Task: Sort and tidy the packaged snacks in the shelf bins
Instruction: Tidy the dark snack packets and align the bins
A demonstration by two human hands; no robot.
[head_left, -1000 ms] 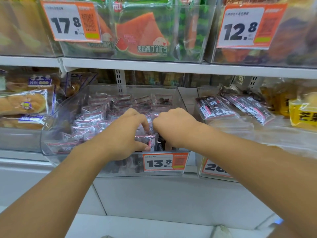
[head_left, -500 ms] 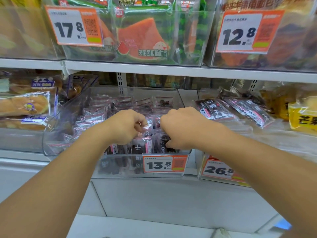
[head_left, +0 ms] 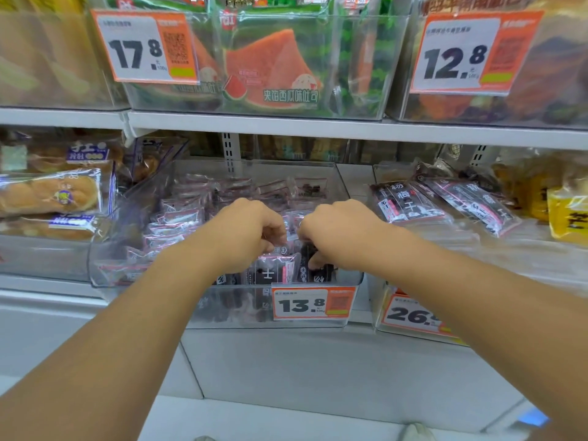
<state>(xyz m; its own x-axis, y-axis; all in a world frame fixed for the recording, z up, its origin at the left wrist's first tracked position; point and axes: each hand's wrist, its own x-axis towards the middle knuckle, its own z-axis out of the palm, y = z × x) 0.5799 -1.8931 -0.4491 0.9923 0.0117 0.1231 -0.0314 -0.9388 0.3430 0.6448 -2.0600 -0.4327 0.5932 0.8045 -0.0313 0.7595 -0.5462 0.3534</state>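
L hand (head_left: pixel 246 233) & R hand (head_left: pixel 339 232) fingers curled on snack packets (head_left: pixel 276 270); front of bin (head_left: pixel 222 308).

We reach forward with both bare arms, forearms running up from the lower corners and drawing in toward each other. Our left hand (head_left: pixel 246 232) is knuckles-up, its fingers curled down and inward, the fingertips hidden from us. Our right hand (head_left: pixel 339 232) mirrors it just beside, the two nearly touching at the knuckles, fingers bent under and the thumb (head_left: pixel 315 261) showing below. Both wrists are fairly straight.
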